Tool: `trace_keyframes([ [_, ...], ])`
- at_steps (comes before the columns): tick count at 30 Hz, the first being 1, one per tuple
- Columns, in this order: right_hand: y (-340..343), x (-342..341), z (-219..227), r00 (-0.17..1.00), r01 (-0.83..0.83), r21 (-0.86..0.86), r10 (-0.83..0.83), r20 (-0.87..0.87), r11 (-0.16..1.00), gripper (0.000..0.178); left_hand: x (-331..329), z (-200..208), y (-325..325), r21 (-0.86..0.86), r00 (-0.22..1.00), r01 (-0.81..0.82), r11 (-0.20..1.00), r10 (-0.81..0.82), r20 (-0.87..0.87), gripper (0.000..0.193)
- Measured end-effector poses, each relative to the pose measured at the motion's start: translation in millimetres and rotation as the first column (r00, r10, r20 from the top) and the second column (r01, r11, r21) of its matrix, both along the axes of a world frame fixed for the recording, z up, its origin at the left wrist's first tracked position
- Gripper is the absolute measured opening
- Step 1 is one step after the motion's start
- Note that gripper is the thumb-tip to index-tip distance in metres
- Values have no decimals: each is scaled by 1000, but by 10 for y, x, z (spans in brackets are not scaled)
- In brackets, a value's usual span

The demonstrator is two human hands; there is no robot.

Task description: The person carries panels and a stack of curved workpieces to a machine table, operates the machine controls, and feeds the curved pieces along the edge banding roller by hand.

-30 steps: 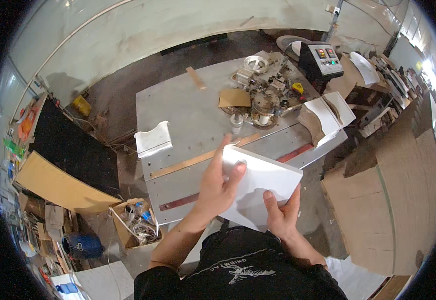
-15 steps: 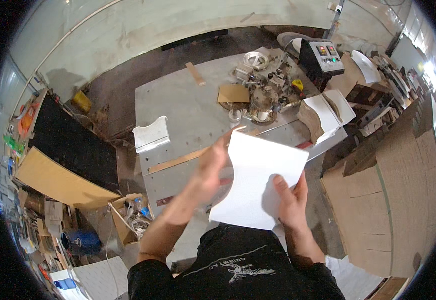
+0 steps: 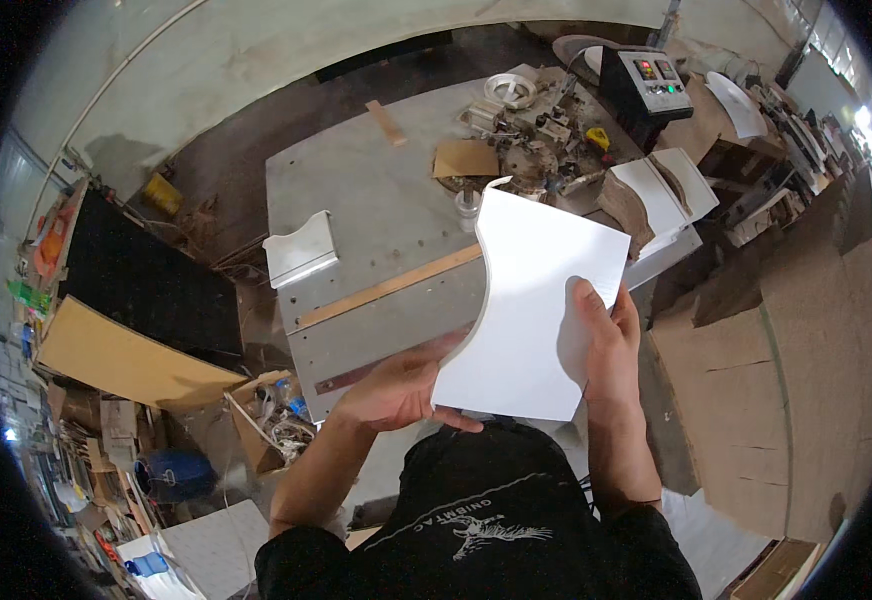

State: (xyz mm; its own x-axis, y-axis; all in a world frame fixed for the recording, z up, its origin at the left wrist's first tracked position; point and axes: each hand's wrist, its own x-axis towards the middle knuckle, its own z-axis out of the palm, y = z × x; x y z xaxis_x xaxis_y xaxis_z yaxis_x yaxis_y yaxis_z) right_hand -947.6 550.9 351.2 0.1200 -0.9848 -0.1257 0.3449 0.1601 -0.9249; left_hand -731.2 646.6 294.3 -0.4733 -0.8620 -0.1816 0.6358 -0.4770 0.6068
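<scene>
A white panel [image 3: 541,300] with a concave left edge is held up in front of me, above the near part of the grey table. A thin strip end [image 3: 499,183] curls out from its upper left corner. My right hand [image 3: 611,345] grips the right edge, thumb on the white face and fingers behind. At the lower left corner, my left hand [image 3: 396,392] holds the panel, with part of its fingers hidden underneath. A similar curved white piece [image 3: 301,250] lies on the left of the table.
The grey table [image 3: 376,210] carries a machine [image 3: 531,150] with a control box [image 3: 646,85] behind it. A wooden strip [image 3: 391,285] crosses the tabletop. Stacked curved white panels [image 3: 651,195] stand at the right, beside large cardboard [image 3: 736,400]. A scrap box [image 3: 261,425] sits at lower left.
My left hand has come down from the panel's upper left edge to its lower left corner. The panel has shifted up and slightly right, still in my right hand.
</scene>
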Motion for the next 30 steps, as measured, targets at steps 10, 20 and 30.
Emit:
trace_keyframes([
  [10, 130, -132, -39, 978, -206, -112, 206, -13, 972, 39, -104, 218, -74, -204, 889, 5, 979, 89, 450, 50],
  [20, 180, -362, 48, 968, -250, -157, 246, -41, 956, 43, -402, 214, -91, -187, 826, -90, 978, 178, 535, 58],
  [30, 204, -371, -31, 974, -207, -289, 168, -154, 935, 45, -538, 225, -282, -118, 819, -255, 960, 280, 500, 76],
])
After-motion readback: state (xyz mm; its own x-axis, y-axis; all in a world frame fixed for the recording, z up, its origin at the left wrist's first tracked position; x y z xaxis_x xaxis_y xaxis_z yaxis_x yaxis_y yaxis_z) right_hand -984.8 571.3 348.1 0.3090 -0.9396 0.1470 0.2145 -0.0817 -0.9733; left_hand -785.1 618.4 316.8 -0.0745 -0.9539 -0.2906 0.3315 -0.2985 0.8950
